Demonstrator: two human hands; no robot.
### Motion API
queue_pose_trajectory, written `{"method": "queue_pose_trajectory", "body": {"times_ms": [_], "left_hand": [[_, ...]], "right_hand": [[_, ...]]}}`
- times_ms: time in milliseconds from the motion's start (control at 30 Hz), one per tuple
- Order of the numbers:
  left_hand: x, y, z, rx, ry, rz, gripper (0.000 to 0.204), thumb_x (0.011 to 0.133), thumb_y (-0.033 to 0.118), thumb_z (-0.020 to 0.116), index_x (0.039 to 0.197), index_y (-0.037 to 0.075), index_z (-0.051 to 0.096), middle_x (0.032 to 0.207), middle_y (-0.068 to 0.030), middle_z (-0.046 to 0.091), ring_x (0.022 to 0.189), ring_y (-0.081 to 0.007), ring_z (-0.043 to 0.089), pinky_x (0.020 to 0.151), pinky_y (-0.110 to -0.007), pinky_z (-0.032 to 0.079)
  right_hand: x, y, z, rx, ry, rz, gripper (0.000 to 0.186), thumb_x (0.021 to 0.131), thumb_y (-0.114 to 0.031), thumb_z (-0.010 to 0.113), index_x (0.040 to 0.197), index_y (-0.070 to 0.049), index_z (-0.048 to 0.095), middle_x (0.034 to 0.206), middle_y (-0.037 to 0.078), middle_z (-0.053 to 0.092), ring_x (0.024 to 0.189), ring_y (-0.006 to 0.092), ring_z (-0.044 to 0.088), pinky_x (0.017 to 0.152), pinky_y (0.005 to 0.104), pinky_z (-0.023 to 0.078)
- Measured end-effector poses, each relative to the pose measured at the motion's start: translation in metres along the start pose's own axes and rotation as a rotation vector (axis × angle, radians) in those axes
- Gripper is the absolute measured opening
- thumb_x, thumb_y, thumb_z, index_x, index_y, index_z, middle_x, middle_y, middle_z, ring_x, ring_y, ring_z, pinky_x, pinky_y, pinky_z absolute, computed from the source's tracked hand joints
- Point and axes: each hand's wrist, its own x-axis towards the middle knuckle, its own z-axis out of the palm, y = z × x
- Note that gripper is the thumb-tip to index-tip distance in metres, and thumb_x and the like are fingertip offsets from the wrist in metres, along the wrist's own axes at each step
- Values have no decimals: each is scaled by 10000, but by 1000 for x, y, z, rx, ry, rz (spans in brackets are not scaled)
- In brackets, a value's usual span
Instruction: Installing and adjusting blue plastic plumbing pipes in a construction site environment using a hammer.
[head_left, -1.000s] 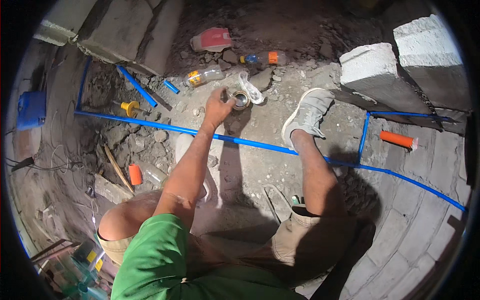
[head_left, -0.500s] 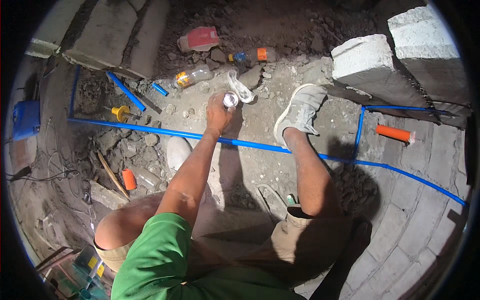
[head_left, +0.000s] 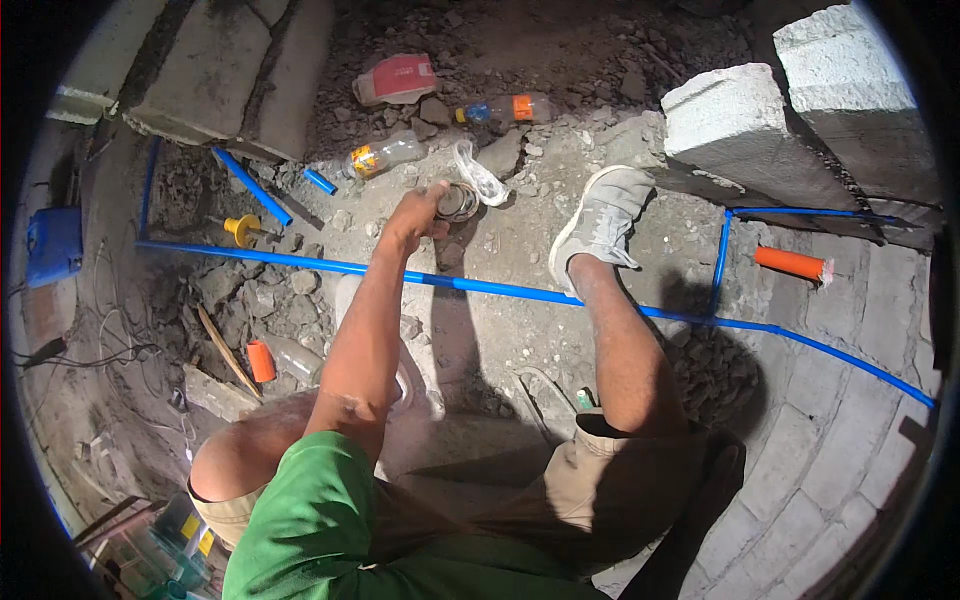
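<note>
In the head view, the left hand point(head_left: 416, 216) is at one round, shallow metal tin point(head_left: 459, 204) on the ground, its bent fingers against the tin's left edge; whether they grip it cannot be told. The right hand's fingers cannot be made out. Just beside the tin lies one crumpled white plastic bag point(head_left: 481, 176). Beyond are two clear plastic bottles with coloured labels, one orange-and-yellow point(head_left: 388, 154), one orange point(head_left: 505, 109), and one red-and-white packet point(head_left: 396, 79). Two loose blue plastic pipe pieces, one longer point(head_left: 252, 187), one short point(head_left: 320, 181), lie near one yellow flanged plastic piece point(head_left: 241, 230). Two orange plastic tube pieces show, one at left point(head_left: 261, 361), one at right point(head_left: 789, 264). One long blue pipe point(head_left: 480, 287) crosses the rough, dusty grey ground point(head_left: 510, 345), strewn with rubble, between grey block walls point(head_left: 800, 440), partly sunlit.
</note>
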Motion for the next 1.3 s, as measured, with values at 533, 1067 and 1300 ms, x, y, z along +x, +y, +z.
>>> {"method": "queue_pose_trajectory", "body": {"times_ms": [533, 1067, 1300], "left_hand": [[-3, -24, 45, 971, 319, 306, 714, 800, 369, 728, 1236, -125, 454, 1023, -292, 652, 960, -425, 645, 830, -473, 516], [-7, -24, 49, 1119, 326, 379, 924, 783, 365, 731, 1473, -20, 253, 1420, -290, 412, 1181, -423, 542, 943, -446, 489], [-6, -46, 50, 1231, 350, 625, 751, 835, 314, 689, 1463, 76, 352, 1510, -164, 349, 1318, -377, 423, 1024, -482, 416]], "right_hand": [[12, 32, -18, 37, -62, -26, 342, 1014, -287, 492, 1082, 24, 616, 1029, 122, 639, 950, 235, 595, 854, 354, 487], [5, 5, 1, -100, 37, -21, 342, 1002, -312, 514, 1035, 13, 615, 949, 91, 626, 869, 219, 571, 784, 331, 465], [7, 2, 2, -71, -20, -52, 345, 999, -321, 517, 1028, 9, 614, 937, 86, 623, 856, 215, 566, 773, 327, 460]]}}
